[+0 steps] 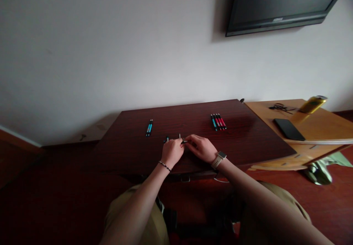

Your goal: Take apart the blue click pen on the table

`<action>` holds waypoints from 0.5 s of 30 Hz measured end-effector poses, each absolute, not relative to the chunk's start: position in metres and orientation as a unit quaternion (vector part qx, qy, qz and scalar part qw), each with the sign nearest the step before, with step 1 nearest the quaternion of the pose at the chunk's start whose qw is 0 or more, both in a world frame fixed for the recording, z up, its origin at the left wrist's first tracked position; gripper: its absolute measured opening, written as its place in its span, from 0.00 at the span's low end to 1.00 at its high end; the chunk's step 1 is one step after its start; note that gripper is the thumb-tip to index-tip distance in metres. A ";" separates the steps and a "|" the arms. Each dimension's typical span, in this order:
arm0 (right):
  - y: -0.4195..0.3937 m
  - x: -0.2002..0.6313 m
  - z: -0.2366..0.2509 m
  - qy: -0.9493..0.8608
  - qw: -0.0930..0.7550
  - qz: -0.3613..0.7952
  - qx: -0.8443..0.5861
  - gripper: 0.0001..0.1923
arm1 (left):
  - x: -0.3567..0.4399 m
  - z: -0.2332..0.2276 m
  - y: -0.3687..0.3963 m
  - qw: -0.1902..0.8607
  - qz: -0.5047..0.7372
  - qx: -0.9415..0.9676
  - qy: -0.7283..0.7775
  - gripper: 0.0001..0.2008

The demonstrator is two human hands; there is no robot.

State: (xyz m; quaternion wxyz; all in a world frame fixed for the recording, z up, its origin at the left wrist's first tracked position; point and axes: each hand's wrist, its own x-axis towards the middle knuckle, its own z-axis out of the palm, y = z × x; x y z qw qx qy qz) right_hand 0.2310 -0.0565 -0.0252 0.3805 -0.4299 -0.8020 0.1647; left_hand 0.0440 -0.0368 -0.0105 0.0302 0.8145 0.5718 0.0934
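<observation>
My left hand (173, 152) and my right hand (202, 148) meet over the middle of a dark brown table (190, 109), both with fingers closed. Pinched between their fingertips is a small dark pen part (184, 142) with a silvery end; its exact kind is too small to make out. Just beyond the left hand lies a blue and black pen piece (167, 138), partly hidden by the knuckles. A thin pale stick-like piece (179, 136) shows beside the fingertips.
Two blue pens (149, 128) lie side by side at the left. A row of several blue and red pens (218, 122) is at the right. On a lighter cabinet stand a black phone (289, 129), a cable (281, 107) and a yellow can (313, 104). A television (286, 2) hangs above.
</observation>
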 end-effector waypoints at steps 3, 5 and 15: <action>-0.057 0.230 -0.025 -0.808 0.383 0.171 -0.415 0.07 | 0.043 -0.010 -0.037 0.037 0.093 0.813 0.574 0.13; -0.057 0.230 -0.025 -0.808 0.383 0.169 -0.414 0.07 | 0.043 -0.011 -0.037 0.040 0.092 0.813 0.574 0.13; -0.058 0.232 -0.020 -0.815 0.368 0.173 -0.412 0.09 | 0.046 -0.012 -0.038 0.037 0.079 0.817 0.571 0.11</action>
